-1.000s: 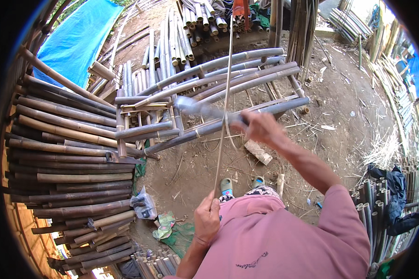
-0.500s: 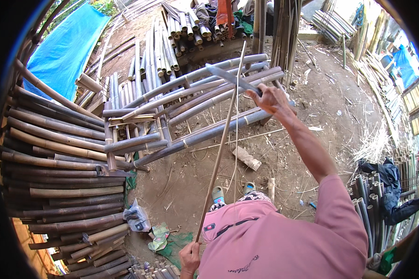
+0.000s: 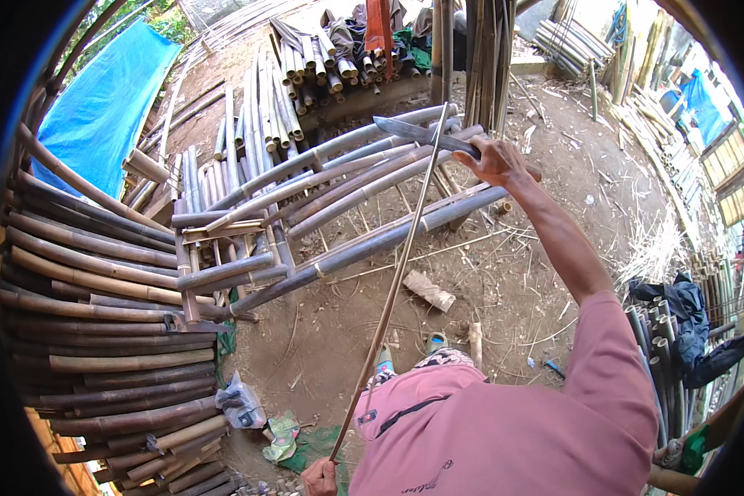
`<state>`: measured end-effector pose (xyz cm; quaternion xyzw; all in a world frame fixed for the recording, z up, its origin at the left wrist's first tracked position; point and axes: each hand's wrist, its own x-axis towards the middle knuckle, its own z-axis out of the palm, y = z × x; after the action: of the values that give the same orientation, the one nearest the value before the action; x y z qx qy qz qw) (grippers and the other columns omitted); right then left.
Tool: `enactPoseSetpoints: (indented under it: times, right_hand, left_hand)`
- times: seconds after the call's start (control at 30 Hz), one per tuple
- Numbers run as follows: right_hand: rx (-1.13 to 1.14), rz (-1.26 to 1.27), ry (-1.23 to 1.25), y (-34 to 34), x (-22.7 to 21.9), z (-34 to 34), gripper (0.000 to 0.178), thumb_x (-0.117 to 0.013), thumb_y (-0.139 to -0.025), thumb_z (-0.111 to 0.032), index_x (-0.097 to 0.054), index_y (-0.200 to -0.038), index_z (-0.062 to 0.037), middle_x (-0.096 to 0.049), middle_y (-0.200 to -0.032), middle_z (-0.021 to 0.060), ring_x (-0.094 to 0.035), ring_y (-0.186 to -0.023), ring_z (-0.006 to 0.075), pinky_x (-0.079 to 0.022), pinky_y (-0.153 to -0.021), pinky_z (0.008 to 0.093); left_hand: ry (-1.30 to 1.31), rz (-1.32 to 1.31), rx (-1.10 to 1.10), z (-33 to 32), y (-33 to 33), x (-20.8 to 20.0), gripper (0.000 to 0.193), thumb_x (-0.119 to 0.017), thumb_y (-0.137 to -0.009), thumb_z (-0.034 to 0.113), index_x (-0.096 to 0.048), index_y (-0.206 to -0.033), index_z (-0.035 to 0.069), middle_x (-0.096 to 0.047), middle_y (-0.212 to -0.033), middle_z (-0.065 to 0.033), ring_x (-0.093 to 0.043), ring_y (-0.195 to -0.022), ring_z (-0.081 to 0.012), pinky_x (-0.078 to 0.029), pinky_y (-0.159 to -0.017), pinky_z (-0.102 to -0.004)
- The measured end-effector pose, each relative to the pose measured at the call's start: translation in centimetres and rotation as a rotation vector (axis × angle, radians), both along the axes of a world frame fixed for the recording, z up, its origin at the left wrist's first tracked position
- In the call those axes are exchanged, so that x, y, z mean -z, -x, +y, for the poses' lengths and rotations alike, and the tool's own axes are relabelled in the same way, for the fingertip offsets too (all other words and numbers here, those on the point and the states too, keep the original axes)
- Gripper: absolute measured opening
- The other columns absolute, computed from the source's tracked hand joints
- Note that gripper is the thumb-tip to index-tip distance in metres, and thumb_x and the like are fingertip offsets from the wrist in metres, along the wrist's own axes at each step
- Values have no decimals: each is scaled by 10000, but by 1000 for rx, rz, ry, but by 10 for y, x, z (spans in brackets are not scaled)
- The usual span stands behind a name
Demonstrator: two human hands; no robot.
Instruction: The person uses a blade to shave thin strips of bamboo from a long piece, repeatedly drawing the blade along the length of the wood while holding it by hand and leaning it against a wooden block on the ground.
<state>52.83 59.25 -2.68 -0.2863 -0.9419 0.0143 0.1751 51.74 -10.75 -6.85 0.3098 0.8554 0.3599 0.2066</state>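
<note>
My left hand, low at the bottom edge, is closed around the lower end of a long, thin bamboo strip. The strip slants up and to the right, its far tip near the bamboo frame. My right hand, arm stretched forward, grips the handle of a machete. Its broad grey blade points left and crosses the strip close below the tip; whether the edge touches it I cannot tell. Behind the blade stands a frame of bamboo poles.
Stacked dark bamboo poles fill the left side, with a saw lying on them. Cut bamboo lies piled at the back. A short log rests on the dirt floor. Upright pole pieces stand at the right beside dark cloth.
The machete and my right hand have shifted slightly right. My left hand has moved left and down with the strip. A thin strand that hung apart from the strip no longer shows separately.
</note>
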Motion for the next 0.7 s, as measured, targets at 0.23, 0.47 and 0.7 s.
enactPoseSetpoints:
  times: [0.23, 0.47, 0.7]
  right_hand:
    - [591, 129, 454, -34, -64, 77, 471, -515, -944, -516, -623, -797, -81, -466, -519, -1, -426, -448, 121, -307, -389, 214]
    - [29, 115, 442, -1, 14, -74, 380, -470, -987, -410, -599, -987, -53, -569, -581, 47, -472, -387, 120, -390, -310, 293]
    - [-309, 91, 457, -5, 14, -239, 436, -627, -877, -493, -613, -920, -59, -622, -709, 137, -628, -613, 288, -485, -533, 420]
  left_hand:
    - [56, 47, 5, -108, 17, 56, 319, -466, -979, 245, -637, -843, 13, -541, -650, -122, -534, -562, -240, -407, -527, -367]
    - [-158, -586, -138, 149, 71, 23, 366, -439, -992, 148, -511, -1325, 16, -493, -651, 12, -410, -463, -44, -329, -408, -219]
    - [-359, -1038, -164, 297, 97, -51, 410, -441, -1007, 174, -426, -1408, 90, -492, -653, 3, -351, -403, -47, -294, -356, -200]
